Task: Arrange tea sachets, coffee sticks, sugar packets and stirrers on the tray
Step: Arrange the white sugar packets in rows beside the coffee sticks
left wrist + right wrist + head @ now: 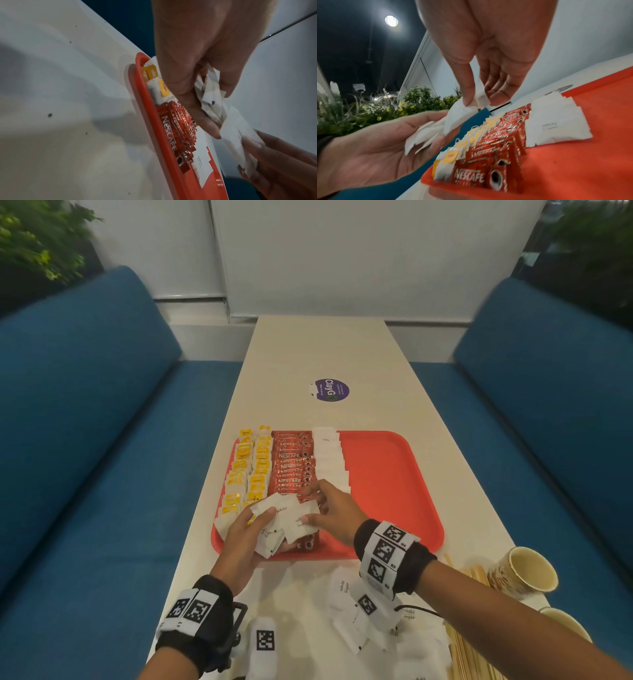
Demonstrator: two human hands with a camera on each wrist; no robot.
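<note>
An orange-red tray point(394, 474) carries rows of yellow tea sachets point(246, 470), red coffee sticks point(291, 463) and white sugar packets point(330, 460). Above its near left corner my left hand point(263, 527) grips a fanned bunch of sugar packets point(274, 537), thumb on top. My right hand point(313, 505) pinches one packet point(299, 522) of that bunch between thumb and fingers. In the right wrist view the thumb and fingertips point(467, 101) nip the packet point(458, 117) over the left palm point(385, 142). The left wrist view shows the bunch point(212, 97) above the coffee sticks point(178, 121).
Loose sugar packets point(346, 604) lie on the white table point(325, 354) near its front edge. Wooden stirrers point(469, 652) and paper cups point(524, 573) sit at the near right. The tray's right half is bare. Blue benches point(85, 440) flank the table.
</note>
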